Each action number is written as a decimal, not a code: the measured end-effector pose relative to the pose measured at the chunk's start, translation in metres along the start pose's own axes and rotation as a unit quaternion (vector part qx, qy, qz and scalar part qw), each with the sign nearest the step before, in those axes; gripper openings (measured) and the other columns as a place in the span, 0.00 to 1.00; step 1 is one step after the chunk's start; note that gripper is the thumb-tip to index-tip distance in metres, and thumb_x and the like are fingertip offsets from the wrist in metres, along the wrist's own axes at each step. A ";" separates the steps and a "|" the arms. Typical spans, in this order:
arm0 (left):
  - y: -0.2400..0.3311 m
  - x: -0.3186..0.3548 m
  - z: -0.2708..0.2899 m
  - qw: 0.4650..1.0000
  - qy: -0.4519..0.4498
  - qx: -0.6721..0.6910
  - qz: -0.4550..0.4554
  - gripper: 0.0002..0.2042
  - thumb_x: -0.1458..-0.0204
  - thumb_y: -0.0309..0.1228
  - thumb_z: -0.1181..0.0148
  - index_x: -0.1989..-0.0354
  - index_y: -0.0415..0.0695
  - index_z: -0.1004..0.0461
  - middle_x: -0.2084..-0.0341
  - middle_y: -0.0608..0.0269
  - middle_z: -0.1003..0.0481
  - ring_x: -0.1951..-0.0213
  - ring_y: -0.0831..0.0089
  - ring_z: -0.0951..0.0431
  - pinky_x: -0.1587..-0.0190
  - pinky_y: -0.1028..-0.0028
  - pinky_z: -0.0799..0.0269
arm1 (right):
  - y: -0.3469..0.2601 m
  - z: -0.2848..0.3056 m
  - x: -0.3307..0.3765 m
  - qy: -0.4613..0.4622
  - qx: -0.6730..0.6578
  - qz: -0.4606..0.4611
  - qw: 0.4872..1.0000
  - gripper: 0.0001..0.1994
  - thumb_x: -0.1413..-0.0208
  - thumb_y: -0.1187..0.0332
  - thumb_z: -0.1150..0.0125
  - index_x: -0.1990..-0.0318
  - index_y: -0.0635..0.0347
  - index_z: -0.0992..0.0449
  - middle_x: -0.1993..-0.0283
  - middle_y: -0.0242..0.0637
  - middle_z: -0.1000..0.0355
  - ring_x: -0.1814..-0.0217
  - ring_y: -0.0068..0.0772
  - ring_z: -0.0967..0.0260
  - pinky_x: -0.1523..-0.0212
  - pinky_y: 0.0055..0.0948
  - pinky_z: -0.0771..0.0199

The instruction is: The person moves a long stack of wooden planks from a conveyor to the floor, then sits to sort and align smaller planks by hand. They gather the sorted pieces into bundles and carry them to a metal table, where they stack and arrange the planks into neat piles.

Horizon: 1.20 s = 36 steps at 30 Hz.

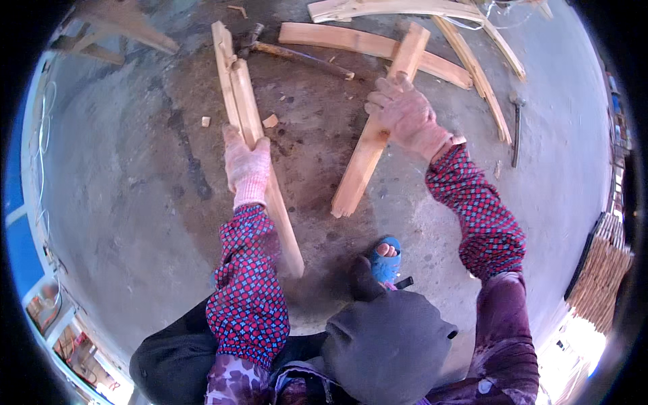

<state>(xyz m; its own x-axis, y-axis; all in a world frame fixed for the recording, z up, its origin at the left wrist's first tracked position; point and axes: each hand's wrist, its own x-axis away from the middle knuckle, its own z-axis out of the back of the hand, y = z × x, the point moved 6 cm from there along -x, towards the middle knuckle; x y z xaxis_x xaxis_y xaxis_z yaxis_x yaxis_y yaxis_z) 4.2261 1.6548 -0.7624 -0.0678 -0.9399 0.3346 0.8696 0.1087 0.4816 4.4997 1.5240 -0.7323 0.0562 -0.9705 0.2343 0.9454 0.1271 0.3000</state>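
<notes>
Both of my hands wear pale, dusty work gloves. My left hand (247,164) is closed round a long wooden strip (248,104); a thinner strip (225,71) lies along its left side. The lower end of the long strip slants down past my left forearm. My right hand (407,116) grips the edge of a flat wooden board (361,169), fingers curled over its upper half. This board has a jagged near end, and its far part crosses over another plank (337,36). Between my hands, farther off, a hammer (297,56) with a wooden handle lies on the floor.
More wooden planks (476,64) lie at the far right, with a dark metal bar tool (518,131) beside them. Wood chips (271,121) dot the stained concrete floor (142,196). A wooden stand (115,34) is at the far left. My blue sandal (385,265) is below the board.
</notes>
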 end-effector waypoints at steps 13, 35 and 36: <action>-0.029 -0.004 0.001 0.994 0.014 0.107 -0.012 0.40 0.51 0.35 0.35 0.30 0.37 0.47 0.44 0.43 0.28 0.43 0.50 0.26 0.41 0.60 0.32 | 0.017 0.123 -0.043 0.000 -0.840 -0.058 0.540 0.32 0.46 0.49 0.34 0.39 0.62 0.30 0.55 0.41 0.22 0.52 0.34 0.23 0.49 0.32 0.24; -0.015 0.009 0.020 0.984 0.001 0.170 0.061 0.39 0.51 0.33 0.36 0.30 0.36 0.46 0.42 0.44 0.30 0.40 0.55 0.28 0.38 0.66 0.35 | -0.148 0.015 -0.030 -0.054 -0.956 -0.157 0.241 0.28 0.37 0.46 0.43 0.44 0.65 0.27 0.54 0.42 0.23 0.55 0.33 0.23 0.54 0.35 0.21; -0.015 0.010 0.022 0.984 -0.002 0.161 0.074 0.40 0.51 0.33 0.36 0.30 0.36 0.47 0.41 0.43 0.30 0.39 0.55 0.28 0.37 0.66 0.35 | -0.159 -0.001 -0.030 -0.069 -0.937 -0.181 0.291 0.27 0.37 0.48 0.42 0.44 0.65 0.26 0.55 0.41 0.23 0.53 0.32 0.24 0.52 0.33 0.23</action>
<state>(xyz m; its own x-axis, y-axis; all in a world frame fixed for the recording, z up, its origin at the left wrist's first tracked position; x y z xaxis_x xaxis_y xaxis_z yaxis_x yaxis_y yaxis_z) 4.2015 1.6504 -0.7487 0.0453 -0.9054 0.4221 0.6699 0.3409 0.6595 4.3483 1.5327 -0.7881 -0.0475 -0.8170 0.5747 -0.5969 -0.4381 -0.6722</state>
